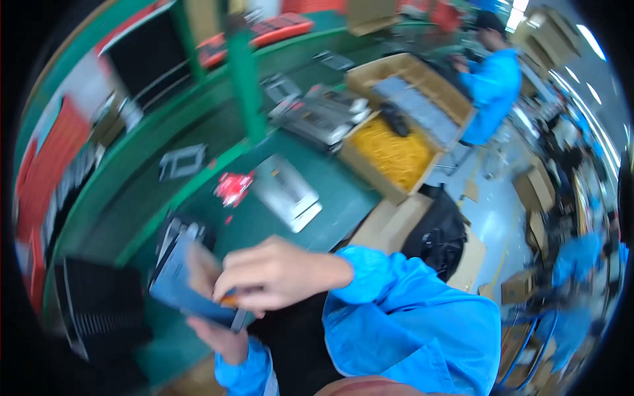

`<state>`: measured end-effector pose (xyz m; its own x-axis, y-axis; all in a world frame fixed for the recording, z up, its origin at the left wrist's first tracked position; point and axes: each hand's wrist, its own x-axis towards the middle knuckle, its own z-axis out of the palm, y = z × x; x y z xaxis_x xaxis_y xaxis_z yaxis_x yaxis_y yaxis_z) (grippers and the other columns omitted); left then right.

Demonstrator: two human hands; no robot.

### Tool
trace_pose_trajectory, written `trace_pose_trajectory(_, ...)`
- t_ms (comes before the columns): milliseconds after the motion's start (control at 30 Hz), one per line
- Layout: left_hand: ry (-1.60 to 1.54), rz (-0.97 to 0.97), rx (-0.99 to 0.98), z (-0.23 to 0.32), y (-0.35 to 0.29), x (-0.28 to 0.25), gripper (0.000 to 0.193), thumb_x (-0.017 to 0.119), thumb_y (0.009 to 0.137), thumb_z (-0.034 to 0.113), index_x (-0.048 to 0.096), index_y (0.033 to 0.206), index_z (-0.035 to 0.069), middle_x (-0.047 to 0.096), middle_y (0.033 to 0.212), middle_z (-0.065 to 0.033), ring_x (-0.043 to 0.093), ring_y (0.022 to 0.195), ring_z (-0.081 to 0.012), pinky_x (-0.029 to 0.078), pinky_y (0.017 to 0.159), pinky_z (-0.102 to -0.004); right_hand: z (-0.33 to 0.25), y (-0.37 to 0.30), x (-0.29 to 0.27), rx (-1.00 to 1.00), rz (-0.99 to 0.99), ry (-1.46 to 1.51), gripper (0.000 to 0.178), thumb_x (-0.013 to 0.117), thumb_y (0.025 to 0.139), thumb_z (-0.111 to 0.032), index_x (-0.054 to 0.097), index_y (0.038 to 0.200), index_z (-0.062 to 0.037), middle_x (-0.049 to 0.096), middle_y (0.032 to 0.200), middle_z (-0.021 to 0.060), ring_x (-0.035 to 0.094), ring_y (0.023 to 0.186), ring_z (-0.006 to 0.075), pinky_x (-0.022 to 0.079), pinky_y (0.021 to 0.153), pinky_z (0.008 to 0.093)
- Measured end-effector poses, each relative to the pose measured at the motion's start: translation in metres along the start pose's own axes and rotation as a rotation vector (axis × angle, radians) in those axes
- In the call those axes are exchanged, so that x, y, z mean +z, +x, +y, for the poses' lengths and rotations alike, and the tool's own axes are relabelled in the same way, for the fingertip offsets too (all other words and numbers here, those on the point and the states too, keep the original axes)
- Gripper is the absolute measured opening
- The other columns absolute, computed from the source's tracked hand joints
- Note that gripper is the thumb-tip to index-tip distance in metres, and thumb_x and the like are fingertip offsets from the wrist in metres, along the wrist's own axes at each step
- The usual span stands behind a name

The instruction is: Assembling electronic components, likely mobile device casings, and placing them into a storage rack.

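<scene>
My left hand point(224, 342) grips a flat rectangular blue-grey panel point(173, 282) from below, by its near edge. The panel is tilted and has a glossy face, with a dark framed part behind its far end. Over the near right part of the panel, the fingers of my right hand point(274, 272) are closed in a pinch. A small orange piece point(230, 299) shows between those fingers; motion blur hides its exact kind. Beyond my hands, a silver-grey metal plate point(284, 188) lies on the green bench, with a heap of small red and clear pieces point(234, 189) beside it.
A cardboard box point(373, 186) holds yellow parts, and another box point(456, 138) holds grey-blue sheets. Grey metal housings point(317, 119) stand at the back. A green post point(243, 92) rises from the bench. Black ribbed parts point(105, 310) sit at left. A co-worker in blue point(492, 92) stands far right.
</scene>
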<state>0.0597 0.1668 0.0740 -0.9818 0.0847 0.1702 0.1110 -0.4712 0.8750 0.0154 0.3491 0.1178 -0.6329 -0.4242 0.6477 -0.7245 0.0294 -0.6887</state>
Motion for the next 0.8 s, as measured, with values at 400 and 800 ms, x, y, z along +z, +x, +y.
trace_pose_trajectory(400, 0.068, 0.283, 0.036, 0.05, -0.01, -0.072, 0.087, 0.025, 0.103, 0.071, 0.038, 0.154, 0.001, 0.06, 0.136, -0.0251, 0.07, 0.097, -0.0283, 0.06, 0.055, -0.0349, 0.041, 0.024, -0.001, 0.139, -0.205, -0.122, 0.016, 0.073, 0.091, -0.008, 0.076, 0.107, -0.0062, 0.075, 0.093, 0.0068, 0.069, 0.083, 0.0185, 0.054, 0.074, 0.0331)
trace_pose_trajectory(800, 0.901, 0.377, 0.239, 0.058, 0.028, -0.117, 0.073, 0.084, 0.084, 0.028, 0.053, 0.145, 0.003, 0.069, 0.125, -0.0143, 0.065, 0.106, -0.0272, 0.052, 0.094, -0.0377, 0.176, 0.064, 0.052, 0.788, 0.13, 0.413, 0.053, 0.044, 0.11, -0.042, 0.055, 0.148, -0.0062, 0.065, 0.136, 0.0166, 0.062, 0.124, 0.0241, 0.045, 0.107, 0.0351)
